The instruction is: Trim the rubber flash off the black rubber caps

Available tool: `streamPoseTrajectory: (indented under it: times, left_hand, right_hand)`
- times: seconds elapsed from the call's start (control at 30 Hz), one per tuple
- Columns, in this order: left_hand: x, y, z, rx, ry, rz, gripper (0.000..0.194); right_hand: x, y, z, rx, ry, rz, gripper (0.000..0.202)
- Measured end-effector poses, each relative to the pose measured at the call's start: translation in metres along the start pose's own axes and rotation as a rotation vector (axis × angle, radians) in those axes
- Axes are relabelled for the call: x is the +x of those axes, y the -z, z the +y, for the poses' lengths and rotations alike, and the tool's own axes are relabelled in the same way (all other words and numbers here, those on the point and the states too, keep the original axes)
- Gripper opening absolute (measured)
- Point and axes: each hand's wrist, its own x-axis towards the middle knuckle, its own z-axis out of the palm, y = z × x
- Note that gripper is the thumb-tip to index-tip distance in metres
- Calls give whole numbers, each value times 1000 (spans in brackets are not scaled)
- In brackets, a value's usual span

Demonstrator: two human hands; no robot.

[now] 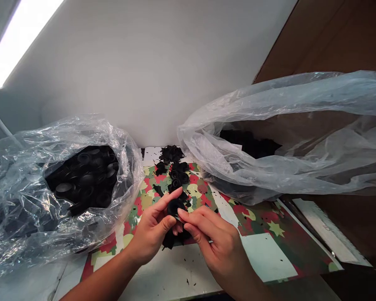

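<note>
Near the middle of the head view, a round black rubber-like part (175, 205) is held between both hands. My left hand (155, 228) grips its left side with thumb and fingers. My right hand (214, 238) is closed, its thumb and forefinger pinched at the part's lower right edge; whether it also holds a small tool cannot be made out. Just beyond the hands, several black parts (176, 175) lie on the patterned sheet, with a heap of black scraps (171, 153) behind them. More black pieces show beneath the hands.
At the left, a clear plastic bag (130, 163) holds many round black parts (87, 179). Another large open bag (207, 146) at the right contains black material (253, 144). The patterned sheet (260, 219) carries white paper and scattered crumbs. A lamp (21, 37) shines upper left.
</note>
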Motion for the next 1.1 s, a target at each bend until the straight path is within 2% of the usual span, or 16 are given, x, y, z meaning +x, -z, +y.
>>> streamPoseTrajectory:
  times: [0.27, 0.63, 0.93, 1.1]
  left_hand:
    - [-1, 0, 0, 22, -12, -5, 64]
    - [-2, -1, 1, 58, -29, -20, 56]
    - [0, -3, 2, -114, -10, -69, 53]
    - [-2, -3, 1, -105, -2, -47, 51]
  right_hand:
    - [0, -5, 0, -148, 67, 14, 29]
    - [2, -3, 0, -165, 70, -7, 28]
    - [-1, -3, 0, -46, -14, 30, 26]
    - [2, 4, -1, 57, -64, 10, 25]
